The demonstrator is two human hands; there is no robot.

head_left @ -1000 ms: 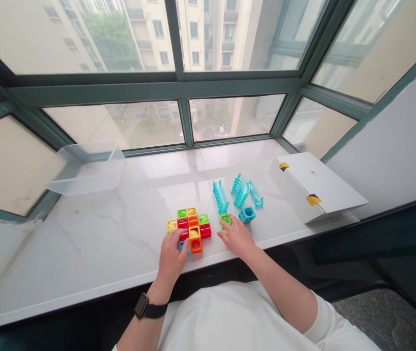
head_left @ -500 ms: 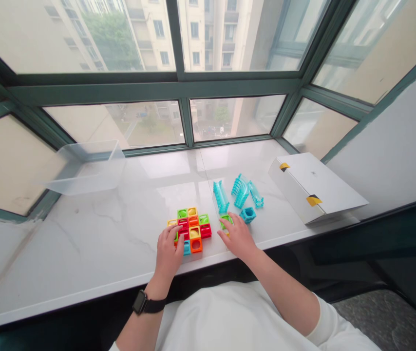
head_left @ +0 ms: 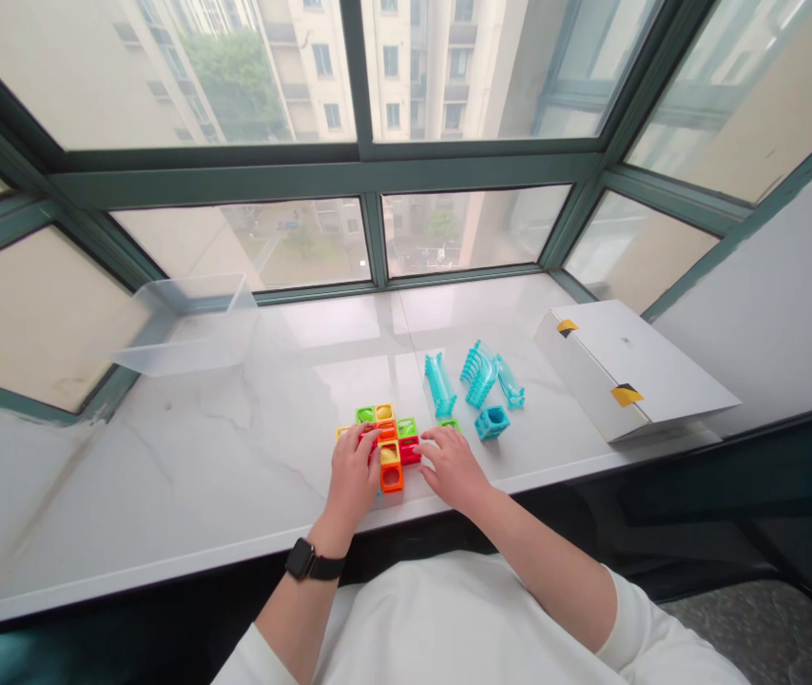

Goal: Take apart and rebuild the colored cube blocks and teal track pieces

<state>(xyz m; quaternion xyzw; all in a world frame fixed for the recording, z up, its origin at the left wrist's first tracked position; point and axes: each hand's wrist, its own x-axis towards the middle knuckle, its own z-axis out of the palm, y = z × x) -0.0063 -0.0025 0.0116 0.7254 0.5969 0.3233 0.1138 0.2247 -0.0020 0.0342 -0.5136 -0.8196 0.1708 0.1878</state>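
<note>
Several square toy blocks (head_left: pixel 391 477) in red, orange, yellow and green lie together in a flat cluster on the white sill. My left hand (head_left: pixel 356 471) covers the cluster's left side, its bent fingers and thumb gripping there; the exact block under them is hidden. At the right edge, next to a red block (head_left: pixel 410 449), is my right hand (head_left: pixel 453 466), its thumb and fingers apart and nothing seen between them. Whether it touches the red block I cannot tell. A green block (head_left: pixel 451 424) shows partly behind the right hand's fingers. A blue hollow block (head_left: pixel 493 422) stands to the right.
Behind the blocks lie a straight clear-blue track piece (head_left: pixel 440 384), a curved one (head_left: pixel 478 373) and a smaller one (head_left: pixel 510 381). A clear plastic bin (head_left: pixel 184 357) stands at the back left. A white box (head_left: pixel 648 371) sits at the right by the wall.
My right hand has left the green block and shifted left to the cluster's right edge. My left hand has moved further over the cluster. The view has shifted slightly.
</note>
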